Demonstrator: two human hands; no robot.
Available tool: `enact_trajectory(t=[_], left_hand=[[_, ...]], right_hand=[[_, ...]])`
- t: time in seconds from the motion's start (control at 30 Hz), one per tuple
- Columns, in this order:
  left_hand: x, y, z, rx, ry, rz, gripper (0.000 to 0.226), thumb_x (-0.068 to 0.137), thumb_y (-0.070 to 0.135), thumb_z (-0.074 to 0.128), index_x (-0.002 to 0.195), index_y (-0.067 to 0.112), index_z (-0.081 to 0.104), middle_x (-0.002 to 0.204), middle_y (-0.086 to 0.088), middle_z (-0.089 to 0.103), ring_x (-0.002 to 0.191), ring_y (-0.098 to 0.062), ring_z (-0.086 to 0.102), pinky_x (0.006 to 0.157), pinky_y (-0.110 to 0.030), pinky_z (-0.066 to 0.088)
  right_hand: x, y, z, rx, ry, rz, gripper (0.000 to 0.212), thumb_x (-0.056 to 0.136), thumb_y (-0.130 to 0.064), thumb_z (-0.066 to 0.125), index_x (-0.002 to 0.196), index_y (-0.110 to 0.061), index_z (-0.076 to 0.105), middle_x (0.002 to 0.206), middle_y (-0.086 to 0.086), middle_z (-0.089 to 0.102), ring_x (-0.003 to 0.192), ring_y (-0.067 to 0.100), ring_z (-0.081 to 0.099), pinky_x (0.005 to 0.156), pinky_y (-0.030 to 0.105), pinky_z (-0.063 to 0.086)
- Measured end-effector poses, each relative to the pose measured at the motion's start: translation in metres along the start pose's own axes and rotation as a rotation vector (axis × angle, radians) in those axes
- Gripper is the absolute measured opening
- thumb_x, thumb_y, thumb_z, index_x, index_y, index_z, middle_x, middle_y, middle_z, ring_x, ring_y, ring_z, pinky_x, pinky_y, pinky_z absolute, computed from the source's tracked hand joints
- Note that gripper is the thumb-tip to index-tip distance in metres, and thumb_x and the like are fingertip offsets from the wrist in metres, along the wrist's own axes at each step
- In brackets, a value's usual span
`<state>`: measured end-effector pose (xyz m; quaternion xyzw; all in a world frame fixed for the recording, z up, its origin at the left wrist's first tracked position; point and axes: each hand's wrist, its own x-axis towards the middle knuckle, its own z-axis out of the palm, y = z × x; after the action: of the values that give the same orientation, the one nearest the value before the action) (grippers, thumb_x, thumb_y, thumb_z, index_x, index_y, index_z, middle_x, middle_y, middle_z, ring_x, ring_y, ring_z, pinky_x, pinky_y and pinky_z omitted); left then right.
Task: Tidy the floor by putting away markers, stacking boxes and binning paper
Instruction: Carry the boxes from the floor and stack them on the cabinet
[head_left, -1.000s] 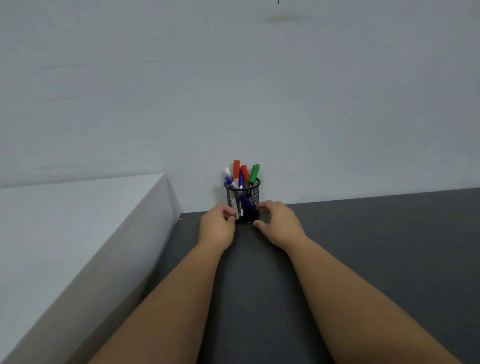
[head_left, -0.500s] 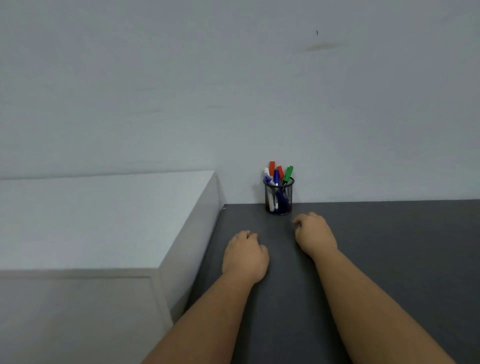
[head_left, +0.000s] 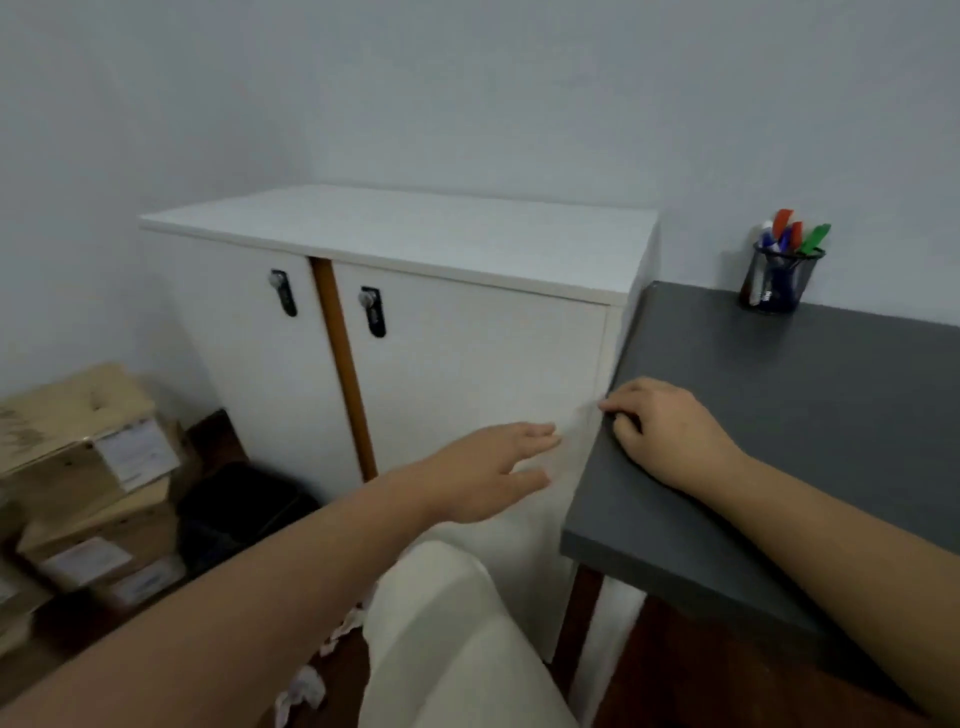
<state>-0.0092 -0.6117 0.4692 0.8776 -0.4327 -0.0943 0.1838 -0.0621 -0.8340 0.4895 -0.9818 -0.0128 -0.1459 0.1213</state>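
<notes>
A black mesh cup (head_left: 779, 283) holding several coloured markers (head_left: 792, 234) stands at the back of the dark grey table (head_left: 810, 415), against the wall. My right hand (head_left: 665, 431) rests curled on the table's left edge, with nothing in it. My left hand (head_left: 488, 467) hovers open in front of the white cabinet, fingers spread and empty. Cardboard boxes (head_left: 78, 467) are stacked at the far left. A black bin (head_left: 234, 514) sits on the floor beside them. Crumpled white paper (head_left: 304, 691) lies on the floor near my leg.
A white cabinet (head_left: 415, 322) with two locked doors stands between the boxes and the table. My leg in light trousers (head_left: 452, 639) fills the lower middle. The floor is dark brown wood.
Both hands let go of the marker cup and pulled back toward me. My view swung left and down, bringing the cabinet front, the boxes, the bin and the floor paper into sight.
</notes>
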Motion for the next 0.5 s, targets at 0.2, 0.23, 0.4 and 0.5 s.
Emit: enact_trajectory(t=[0.2,0.23,0.4,0.5], left_hand=[[-0.140,-0.133,-0.001,-0.069,0.082,-0.543,0.045,0.099,0.038,0.050,0.143,0.027,0.046,0.149,0.005,0.038,0.134,-0.017,0.041,0.110,-0.025,0.031],[-0.161,-0.149,-0.002,-0.071,0.098,-0.618,0.044,0.099,0.037,0.051,0.142,0.027,0.047,0.147,0.003,0.039,0.132,-0.019,0.042,0.107,-0.025,0.031],[-0.257,-0.219,0.016,-0.240,0.108,-0.932,0.050,0.097,0.043,0.052,0.143,0.026,0.046,0.152,-0.003,0.036,0.136,-0.026,0.040,0.108,-0.034,0.036],[-0.299,-0.248,0.040,-0.327,0.103,-1.061,0.049,0.096,0.042,0.054,0.142,0.025,0.047,0.152,-0.005,0.037,0.137,-0.027,0.040,0.107,-0.034,0.038]], right_hand=[[0.019,-0.109,0.033,0.048,-0.312,-0.270,0.028,0.094,-0.022,0.052,0.115,-0.023,0.070,0.113,-0.002,0.068,0.086,0.006,0.053,0.082,0.018,0.040],[0.025,-0.129,0.043,0.028,-0.389,-0.327,0.028,0.095,-0.025,0.051,0.117,-0.025,0.069,0.114,-0.003,0.067,0.087,0.005,0.052,0.082,0.018,0.040],[0.051,-0.238,0.105,-0.220,-0.816,-0.579,0.038,0.096,-0.035,0.049,0.134,-0.028,0.054,0.128,-0.002,0.059,0.112,0.017,0.055,0.090,0.022,0.039],[0.068,-0.291,0.146,-0.269,-0.867,-0.661,0.041,0.096,-0.032,0.049,0.137,-0.025,0.051,0.130,0.003,0.059,0.116,0.022,0.055,0.088,0.026,0.042]])
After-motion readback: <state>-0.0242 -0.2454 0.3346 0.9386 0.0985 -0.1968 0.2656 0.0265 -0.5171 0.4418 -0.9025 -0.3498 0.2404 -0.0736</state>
